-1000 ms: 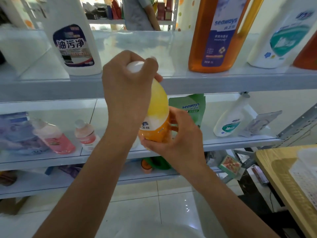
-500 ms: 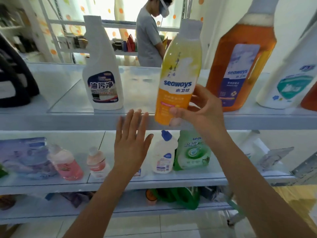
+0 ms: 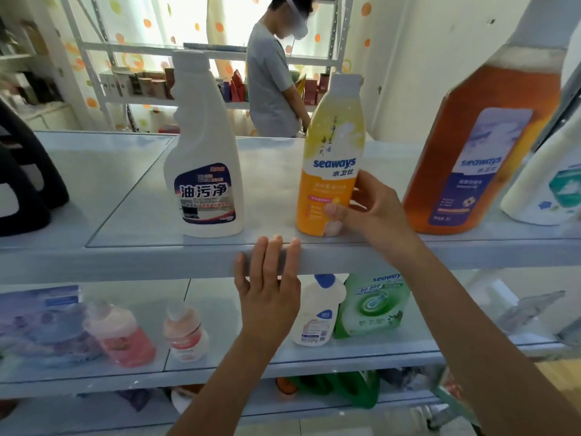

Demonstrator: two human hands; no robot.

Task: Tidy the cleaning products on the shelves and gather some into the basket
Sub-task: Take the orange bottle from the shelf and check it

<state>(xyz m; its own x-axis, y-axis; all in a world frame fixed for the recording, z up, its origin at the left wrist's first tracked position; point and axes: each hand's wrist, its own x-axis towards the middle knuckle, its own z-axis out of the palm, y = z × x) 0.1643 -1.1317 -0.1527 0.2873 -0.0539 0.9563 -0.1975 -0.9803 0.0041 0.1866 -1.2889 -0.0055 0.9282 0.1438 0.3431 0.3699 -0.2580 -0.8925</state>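
Note:
A yellow-and-orange Seaways bottle (image 3: 331,165) stands upright on the upper shelf (image 3: 125,256). My right hand (image 3: 367,209) grips its lower part, thumb across the front. My left hand (image 3: 267,287) is held flat with straight fingers in front of the upper shelf's front edge, holding nothing. A white spray-type bottle with a dark label (image 3: 204,171) stands to the left of the yellow bottle. A large amber Seaways jug (image 3: 484,146) stands to its right. No basket is in view.
A white bottle (image 3: 544,184) is at the far right of the upper shelf. The lower shelf (image 3: 220,363) holds pink bottles (image 3: 121,335), a blue-capped white bottle (image 3: 317,313) and a green pouch (image 3: 372,305). A person (image 3: 270,67) stands behind at another rack.
My right hand has lowered the yellow bottle from the air onto the upper shelf. My left hand, earlier on the bottle's cap, has let go and now lies flat at the shelf edge.

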